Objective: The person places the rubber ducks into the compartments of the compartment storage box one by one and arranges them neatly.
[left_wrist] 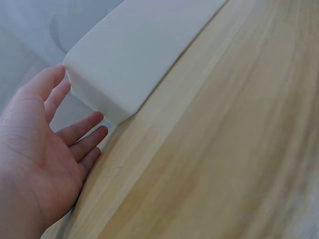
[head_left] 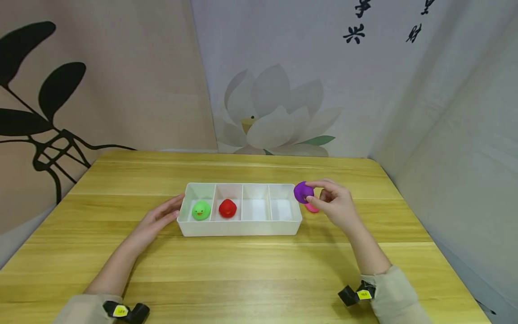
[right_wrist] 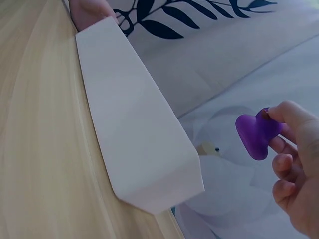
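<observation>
A white box with several compartments (head_left: pixel 238 228) stands mid-table. In its leftmost compartment sits a green rubber duck (head_left: pixel 201 210), and a red rubber duck (head_left: pixel 228 208) is in the one beside it. The two compartments on the right hold nothing. My right hand (head_left: pixel 333 200) pinches a purple rubber duck (head_left: pixel 302 192) between thumb and fingers, raised at the box's right end; the right wrist view shows the same purple duck (right_wrist: pixel 256 133). My left hand (left_wrist: pixel 47 149) touches the box's left end with extended fingers. Behind the right hand, a pink object (head_left: pixel 312 208) lies on the table, partly hidden.
The wooden table (head_left: pixel 243 274) extends around the box on all sides. A printed cloth backdrop (head_left: pixel 283 54) with a lotus and leaves hangs behind its far edge. Another pale cloth (head_left: pixel 461 148) hangs along the right side.
</observation>
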A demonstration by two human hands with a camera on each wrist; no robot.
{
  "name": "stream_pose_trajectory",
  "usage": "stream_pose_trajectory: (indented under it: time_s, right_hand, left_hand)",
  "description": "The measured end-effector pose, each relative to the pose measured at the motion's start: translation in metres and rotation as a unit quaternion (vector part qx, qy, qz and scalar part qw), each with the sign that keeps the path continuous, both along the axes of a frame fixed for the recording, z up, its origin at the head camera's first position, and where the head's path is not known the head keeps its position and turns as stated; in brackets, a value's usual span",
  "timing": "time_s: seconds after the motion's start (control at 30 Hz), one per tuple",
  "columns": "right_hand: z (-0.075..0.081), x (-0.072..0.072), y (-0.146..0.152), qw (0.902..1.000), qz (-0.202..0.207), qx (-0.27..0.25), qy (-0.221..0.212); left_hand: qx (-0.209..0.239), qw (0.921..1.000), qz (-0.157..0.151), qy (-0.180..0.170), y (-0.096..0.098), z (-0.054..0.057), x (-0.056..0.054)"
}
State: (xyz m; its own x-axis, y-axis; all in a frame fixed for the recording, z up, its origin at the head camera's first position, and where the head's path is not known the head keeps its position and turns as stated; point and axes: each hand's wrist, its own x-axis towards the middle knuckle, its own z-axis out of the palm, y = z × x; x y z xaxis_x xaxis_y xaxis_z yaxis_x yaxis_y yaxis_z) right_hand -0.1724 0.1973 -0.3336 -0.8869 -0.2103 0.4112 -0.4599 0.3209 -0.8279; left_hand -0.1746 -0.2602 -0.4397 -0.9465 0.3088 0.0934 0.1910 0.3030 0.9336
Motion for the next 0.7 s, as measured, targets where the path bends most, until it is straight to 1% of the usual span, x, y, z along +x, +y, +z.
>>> stream_pose_trajectory:
  time_s: [0.27,0.33,0.37,0.53,0.6,0.7]
  right_hand:
    - [0.005,-0.004,-0.021,0.9988,0.043,0.001,-0.021]
    - [0.006,-0.005,-0.026,0.9984,0.048,0.009,-0.027]
    - [0.003,-0.007,-0.027,0.9981,0.051,0.011,-0.032]
    - [0.004,-0.010,-0.037,0.9958,0.064,0.027,-0.059]
    - [0.003,-0.013,-0.040,0.9948,0.067,0.037,-0.067]
    - [-0.008,-0.024,-0.042,0.9931,0.074,0.050,-0.076]
  left_hand:
    - [0.004,1.0000,0.003,-0.001,0.000,-0.002,-0.001]
    - [0.006,1.0000,0.002,-0.003,0.000,-0.002,-0.001]
    - [0.005,1.0000,0.003,-0.003,0.000,-0.002,-0.001]
    - [-0.002,1.0000,0.003,-0.001,-0.001,-0.003,-0.002]
    - [0.001,1.0000,0.002,-0.001,-0.001,-0.003,-0.002]
    - [0.000,1.0000,0.001,-0.002,-0.001,-0.002,-0.002]
